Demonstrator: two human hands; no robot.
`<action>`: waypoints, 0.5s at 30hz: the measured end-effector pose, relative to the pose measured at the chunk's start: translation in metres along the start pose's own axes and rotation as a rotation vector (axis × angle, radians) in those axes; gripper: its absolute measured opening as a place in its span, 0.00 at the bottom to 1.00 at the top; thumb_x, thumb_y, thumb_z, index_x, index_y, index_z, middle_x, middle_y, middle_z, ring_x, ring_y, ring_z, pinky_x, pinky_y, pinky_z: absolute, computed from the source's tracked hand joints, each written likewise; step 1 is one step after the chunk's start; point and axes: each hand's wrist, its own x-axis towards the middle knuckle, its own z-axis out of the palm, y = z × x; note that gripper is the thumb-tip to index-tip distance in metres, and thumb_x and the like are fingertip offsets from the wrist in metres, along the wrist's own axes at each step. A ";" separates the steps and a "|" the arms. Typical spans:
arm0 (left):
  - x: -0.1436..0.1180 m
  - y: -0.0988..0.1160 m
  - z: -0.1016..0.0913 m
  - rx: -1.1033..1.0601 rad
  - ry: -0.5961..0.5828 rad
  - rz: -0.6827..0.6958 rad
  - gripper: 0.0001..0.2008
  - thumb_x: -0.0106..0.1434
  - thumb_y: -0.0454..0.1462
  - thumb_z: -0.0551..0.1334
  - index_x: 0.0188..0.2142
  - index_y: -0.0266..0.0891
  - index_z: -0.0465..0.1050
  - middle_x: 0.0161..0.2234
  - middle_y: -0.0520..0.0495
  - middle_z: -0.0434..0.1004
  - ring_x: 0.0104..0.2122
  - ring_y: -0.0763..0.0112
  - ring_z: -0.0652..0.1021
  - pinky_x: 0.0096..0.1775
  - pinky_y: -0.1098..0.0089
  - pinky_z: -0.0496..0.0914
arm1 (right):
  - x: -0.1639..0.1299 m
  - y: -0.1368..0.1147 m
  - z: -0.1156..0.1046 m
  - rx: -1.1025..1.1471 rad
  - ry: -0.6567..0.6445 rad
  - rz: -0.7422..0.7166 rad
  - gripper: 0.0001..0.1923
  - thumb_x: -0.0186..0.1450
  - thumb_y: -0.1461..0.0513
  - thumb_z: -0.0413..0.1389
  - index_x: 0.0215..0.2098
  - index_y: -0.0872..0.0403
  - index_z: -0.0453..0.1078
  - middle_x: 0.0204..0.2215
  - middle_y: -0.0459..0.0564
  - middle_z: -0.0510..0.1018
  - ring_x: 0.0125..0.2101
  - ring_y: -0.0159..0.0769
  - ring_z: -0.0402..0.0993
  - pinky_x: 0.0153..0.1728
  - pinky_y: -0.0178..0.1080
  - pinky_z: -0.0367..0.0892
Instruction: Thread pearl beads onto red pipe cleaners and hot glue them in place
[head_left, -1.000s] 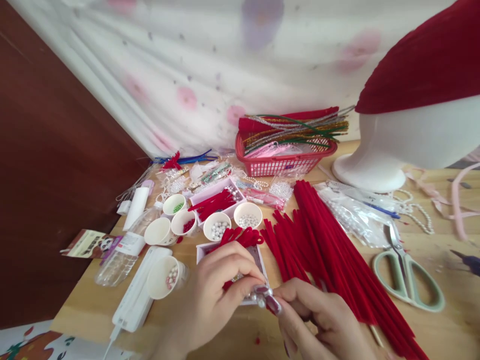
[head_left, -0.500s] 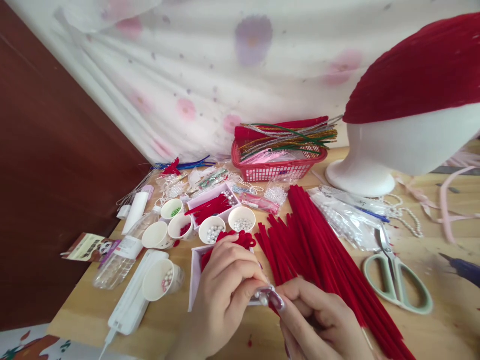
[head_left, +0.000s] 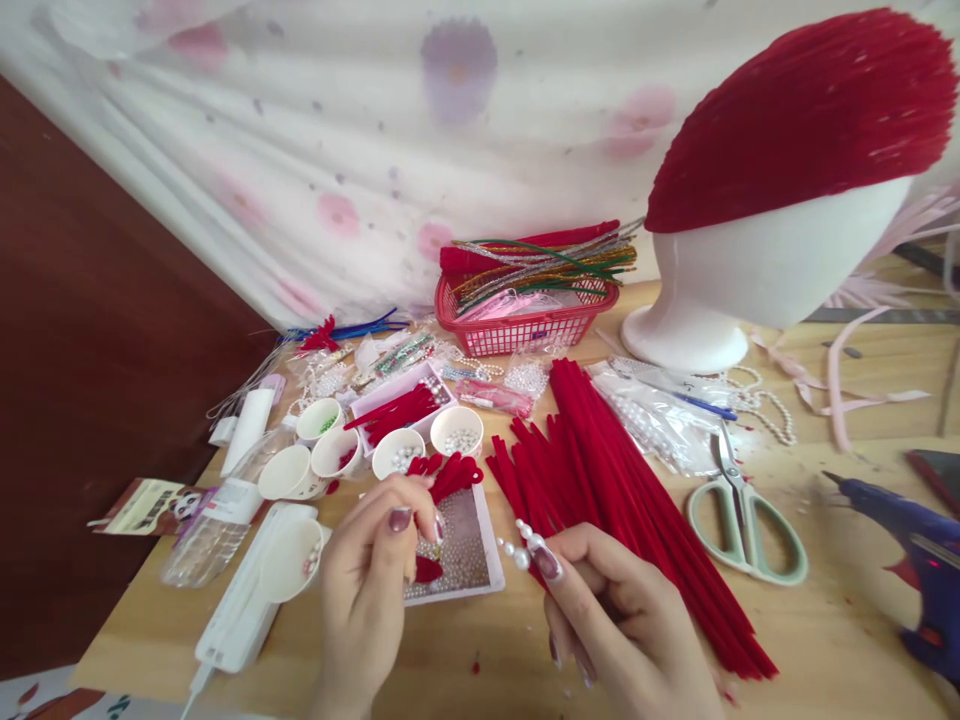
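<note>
Your right hand (head_left: 630,630) pinches a short pearl-beaded piece (head_left: 520,545) between thumb and forefinger, its white beads poking up and to the left of your nail, above the near edge of the table (head_left: 840,640). A second ago both hands met on this piece; now your left hand (head_left: 371,590) has let go and moved left to the shallow bead tray (head_left: 461,560) just beside it, where its fingertips close on something small and gold-looking, too small to name. So the piece now rests in the right hand's grip alone while the left picks from the tray.

Red folded stems (head_left: 446,475) lie across the tray's far end. Beyond them stand paper cups (head_left: 456,430) of pearls and coloured beads, and a pink box (head_left: 401,400) of red pieces. To the right runs a long spread of red chenille stems (head_left: 637,510), then green-handled scissors (head_left: 742,520) and a blue glue gun (head_left: 915,540) at the far right. Farther back sit a red basket (head_left: 525,325) of mixed stems and a white mannequin head (head_left: 750,270) under a red cap. The view has swung right, showing more of these. A flowered curtain (head_left: 375,150) hangs behind the pale wooden table, with a dark brown wall (head_left: 90,350) on the left.
</note>
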 end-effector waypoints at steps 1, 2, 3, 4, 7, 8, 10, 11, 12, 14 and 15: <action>0.000 0.001 0.002 -0.042 -0.004 -0.037 0.20 0.75 0.45 0.58 0.26 0.43 0.73 0.27 0.51 0.72 0.35 0.67 0.77 0.40 0.72 0.72 | 0.000 0.000 -0.001 0.009 0.000 -0.003 0.30 0.64 0.36 0.59 0.30 0.54 0.72 0.15 0.41 0.69 0.18 0.28 0.59 0.23 0.34 0.50; -0.001 0.001 0.005 -0.101 -0.018 -0.078 0.17 0.72 0.45 0.63 0.27 0.43 0.76 0.28 0.51 0.75 0.34 0.68 0.77 0.39 0.74 0.73 | 0.000 0.001 -0.001 0.016 -0.002 -0.005 0.30 0.64 0.36 0.59 0.30 0.53 0.72 0.15 0.41 0.70 0.18 0.28 0.59 0.23 0.34 0.51; -0.002 0.002 0.009 -0.168 -0.040 -0.122 0.13 0.69 0.44 0.67 0.29 0.44 0.79 0.30 0.51 0.78 0.34 0.71 0.78 0.39 0.76 0.73 | 0.000 0.002 -0.002 0.022 -0.007 -0.007 0.30 0.64 0.36 0.60 0.30 0.53 0.72 0.15 0.41 0.70 0.18 0.27 0.59 0.23 0.34 0.51; -0.003 0.003 0.014 -0.228 -0.065 -0.167 0.08 0.66 0.43 0.70 0.31 0.45 0.82 0.34 0.52 0.81 0.34 0.73 0.79 0.39 0.78 0.73 | 0.000 0.002 -0.002 0.027 -0.014 -0.008 0.30 0.64 0.36 0.60 0.30 0.53 0.72 0.15 0.41 0.70 0.18 0.27 0.59 0.22 0.34 0.51; -0.005 0.004 0.026 -0.392 -0.149 -0.269 0.04 0.63 0.43 0.73 0.36 0.49 0.86 0.37 0.52 0.84 0.35 0.76 0.81 0.39 0.81 0.74 | 0.000 0.003 -0.004 0.038 -0.028 -0.014 0.30 0.65 0.36 0.59 0.29 0.53 0.72 0.15 0.40 0.69 0.17 0.26 0.58 0.22 0.34 0.51; -0.006 0.004 0.029 -0.431 -0.163 -0.296 0.04 0.64 0.44 0.72 0.36 0.49 0.87 0.36 0.52 0.84 0.35 0.76 0.81 0.39 0.82 0.74 | 0.000 0.004 -0.005 0.040 -0.024 -0.017 0.30 0.65 0.36 0.59 0.29 0.54 0.72 0.15 0.40 0.69 0.17 0.26 0.58 0.22 0.34 0.51; -0.007 0.003 0.031 -0.483 -0.154 -0.359 0.04 0.63 0.44 0.73 0.34 0.49 0.87 0.34 0.52 0.85 0.35 0.77 0.83 0.39 0.83 0.75 | 0.000 0.004 -0.006 0.051 -0.006 -0.021 0.30 0.64 0.36 0.60 0.29 0.54 0.71 0.15 0.40 0.69 0.17 0.26 0.57 0.21 0.33 0.51; -0.007 0.002 0.032 -0.499 -0.141 -0.392 0.04 0.62 0.43 0.74 0.33 0.48 0.87 0.33 0.52 0.86 0.34 0.77 0.83 0.39 0.83 0.75 | 0.000 0.004 -0.006 0.063 0.003 -0.020 0.30 0.64 0.36 0.60 0.30 0.53 0.71 0.15 0.40 0.69 0.17 0.26 0.56 0.21 0.33 0.50; -0.008 0.002 0.032 -0.508 -0.132 -0.419 0.03 0.61 0.42 0.75 0.32 0.48 0.87 0.33 0.52 0.86 0.34 0.76 0.84 0.39 0.83 0.75 | 0.001 0.004 -0.006 0.077 0.011 -0.019 0.29 0.64 0.36 0.60 0.30 0.54 0.72 0.15 0.40 0.69 0.17 0.25 0.55 0.21 0.33 0.49; -0.008 0.002 0.032 -0.510 -0.133 -0.444 0.03 0.59 0.41 0.76 0.31 0.47 0.87 0.33 0.51 0.87 0.35 0.75 0.84 0.40 0.82 0.76 | 0.001 0.004 -0.006 0.103 0.015 -0.016 0.29 0.64 0.37 0.61 0.32 0.53 0.73 0.15 0.39 0.69 0.17 0.25 0.55 0.21 0.32 0.48; -0.009 0.002 0.032 -0.511 -0.141 -0.449 0.03 0.59 0.40 0.76 0.31 0.47 0.87 0.32 0.51 0.87 0.35 0.75 0.84 0.39 0.82 0.76 | 0.002 0.005 -0.005 0.111 0.011 -0.016 0.28 0.63 0.37 0.62 0.33 0.53 0.73 0.15 0.39 0.69 0.17 0.25 0.55 0.21 0.32 0.48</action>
